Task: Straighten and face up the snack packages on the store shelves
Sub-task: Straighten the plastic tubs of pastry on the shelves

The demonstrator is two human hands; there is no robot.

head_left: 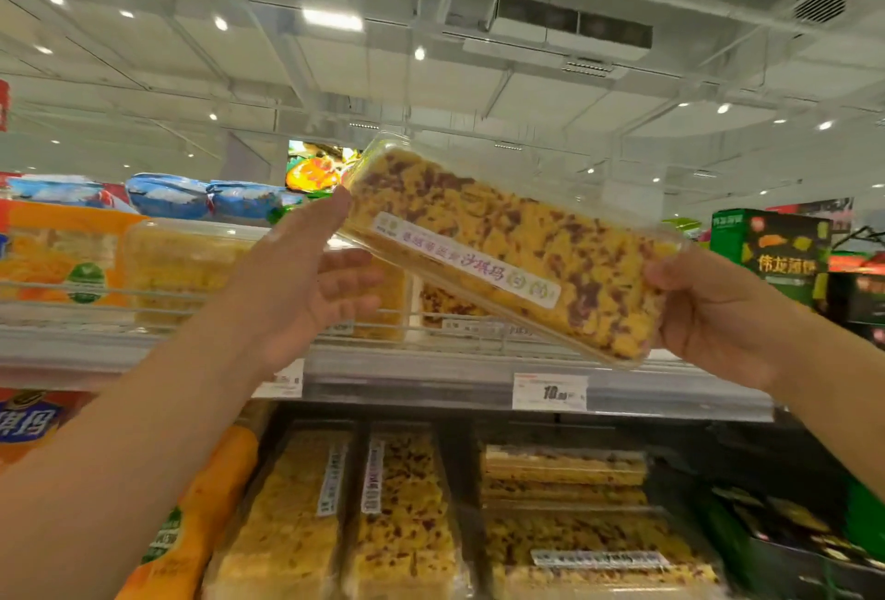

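Observation:
A clear plastic box of yellow snack cake with dark red bits (507, 245) is held up in the air, tilted down to the right, its white label strip facing me. My right hand (709, 312) grips its lower right end. At the box's upper left end my left hand (306, 274) is spread, the thumb touching the box's edge and the fingers apart beneath it. The box hangs in front of the top shelf (431, 369), where similar clear boxes (182, 264) stand behind a wire rail.
An orange snack bag (52, 254) and blue bags (191, 197) sit at the top left. Several clear boxes of the same cake (402, 513) lie on the shelf below. A price tag (550, 391) hangs on the shelf edge. Green cartons (776, 254) stand at the right.

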